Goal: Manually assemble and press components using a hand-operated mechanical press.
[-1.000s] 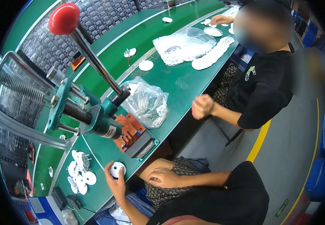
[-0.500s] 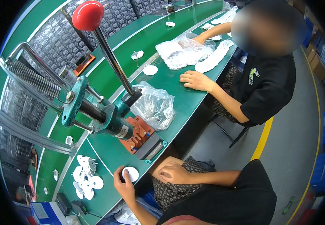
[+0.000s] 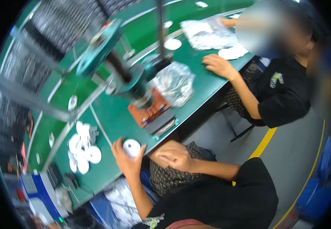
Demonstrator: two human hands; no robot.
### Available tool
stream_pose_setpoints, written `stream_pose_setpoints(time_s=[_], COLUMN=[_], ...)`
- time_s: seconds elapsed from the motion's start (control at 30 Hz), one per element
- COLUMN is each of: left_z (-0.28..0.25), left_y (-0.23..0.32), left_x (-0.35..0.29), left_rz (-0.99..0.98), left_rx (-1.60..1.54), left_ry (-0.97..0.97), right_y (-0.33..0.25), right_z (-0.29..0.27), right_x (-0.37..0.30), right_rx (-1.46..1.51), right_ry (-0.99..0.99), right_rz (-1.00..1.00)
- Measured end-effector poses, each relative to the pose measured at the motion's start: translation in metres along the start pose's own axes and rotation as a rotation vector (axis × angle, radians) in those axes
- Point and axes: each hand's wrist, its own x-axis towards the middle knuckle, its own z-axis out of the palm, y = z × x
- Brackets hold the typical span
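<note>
My left hand (image 3: 127,158) holds a small white round disc (image 3: 131,147) at the near edge of the green table (image 3: 112,118). My right hand (image 3: 175,156) rests on my lap with fingers loosely curled and nothing visible in it. Just beyond the disc stands a teal hand press (image 3: 129,74) on an orange base plate (image 3: 150,110). A pile of white discs (image 3: 82,147) lies on the table left of my left hand.
A clear plastic bag (image 3: 175,82) lies right of the press. A seated co-worker in a black shirt rests a hand (image 3: 217,65) on the table, near another bag (image 3: 205,34) and white discs (image 3: 232,53). A yellow floor line (image 3: 263,143) runs at right.
The view has swung, so the press handle's red knob is out of frame. The co-worker's hand went from chest to table. My left hand still holds the disc.
</note>
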Motion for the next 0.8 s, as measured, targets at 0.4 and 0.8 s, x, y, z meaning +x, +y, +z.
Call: stream_pose_setpoints(time_s=[0.4, 0.8], left_z=[-0.012, -0.014], left_y=[-0.005, 0.0], left_x=[0.0, 0.003], left_rz=[-0.062, -0.061], left_rx=[-0.221, -0.243], left_ry=[-0.063, -0.095], right_y=[-0.004, 0.005], right_z=[0.086, 0.083], right_x=[0.055, 0.054], right_rx=[0.163, 0.068], right_ry=[0.117, 0.159], right_rz=[0.199, 0.018])
